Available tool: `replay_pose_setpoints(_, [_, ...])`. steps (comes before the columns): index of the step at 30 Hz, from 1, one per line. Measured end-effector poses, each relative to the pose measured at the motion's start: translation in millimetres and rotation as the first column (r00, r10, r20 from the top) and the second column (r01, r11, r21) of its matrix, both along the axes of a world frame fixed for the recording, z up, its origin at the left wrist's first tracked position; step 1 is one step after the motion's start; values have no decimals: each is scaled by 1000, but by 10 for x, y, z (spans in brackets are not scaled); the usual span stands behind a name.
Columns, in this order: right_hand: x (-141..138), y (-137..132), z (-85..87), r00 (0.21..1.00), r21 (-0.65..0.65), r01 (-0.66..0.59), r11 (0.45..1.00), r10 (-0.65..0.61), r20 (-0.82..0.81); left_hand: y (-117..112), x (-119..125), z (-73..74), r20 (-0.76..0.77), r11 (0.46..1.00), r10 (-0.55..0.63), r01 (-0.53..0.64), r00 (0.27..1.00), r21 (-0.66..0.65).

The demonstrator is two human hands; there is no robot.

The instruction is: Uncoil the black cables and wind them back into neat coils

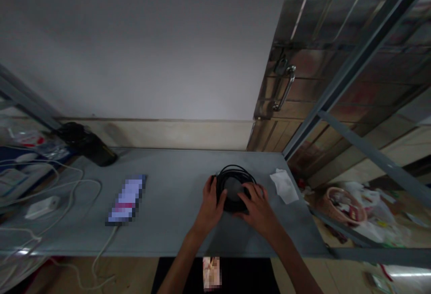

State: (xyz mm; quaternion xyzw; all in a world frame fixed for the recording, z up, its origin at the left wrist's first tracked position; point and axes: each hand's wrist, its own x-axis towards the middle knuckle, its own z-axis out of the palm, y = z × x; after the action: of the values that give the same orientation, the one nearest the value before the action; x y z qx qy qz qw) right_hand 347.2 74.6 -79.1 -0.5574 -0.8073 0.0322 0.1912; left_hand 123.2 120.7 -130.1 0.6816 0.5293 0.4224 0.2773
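A coil of black cable (238,173) lies flat on the table (175,204), directly between the person's two hands, its roundish ring showing no clear long axis. Neither hand is nearer: the left hand (211,200) has its fingers and thumb closed about the coil's left side, while the right hand (256,202) curls its fingers over the right side, holding it. The far loops fan out beyond both hands, uncovered.

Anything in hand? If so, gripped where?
Yes, a coiled black cable: the left hand holds the coil's left side, the right hand its right side.
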Motion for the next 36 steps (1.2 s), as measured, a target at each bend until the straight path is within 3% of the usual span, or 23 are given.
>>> replay_pose_setpoints(4, [242, -220, -228, 979, 97, 121, 988, -103, -175, -4, -286, 207, -49, 999, -54, 54, 997, 2])
replay_pose_setpoints(8, [452, -584, -380, 926, 155, 250, 956, -190, -327, -151, -810, 359, -105, 999, 21, -18, 994, 33])
replay_pose_setpoints(13, [626, -992, -527, 846, 142, 417, 898, -327, -421, -509, -1553, 245, -236, 973, 200, -165, 951, 159])
replay_pose_setpoints(16, [614, -1065, -583, 821, 168, 484, 859, -379, -427, -676, -1797, 128, -297, 951, 268, -202, 917, 233])
replay_pose_setpoints(22, [499, -996, -548, 799, 294, 584, 756, -473, -372, -751, -1676, 141, -316, 913, 366, -272, 875, 304])
replay_pose_setpoints(27, [511, -1002, -532, 815, 304, 564, 768, -458, -356, -769, -1607, 195, -317, 895, 422, -336, 850, 293])
replay_pose_setpoints(36, [526, -1011, -554, 827, 309, 546, 778, -444, -344, -758, -1640, 169, -326, 903, 389, -286, 862, 320])
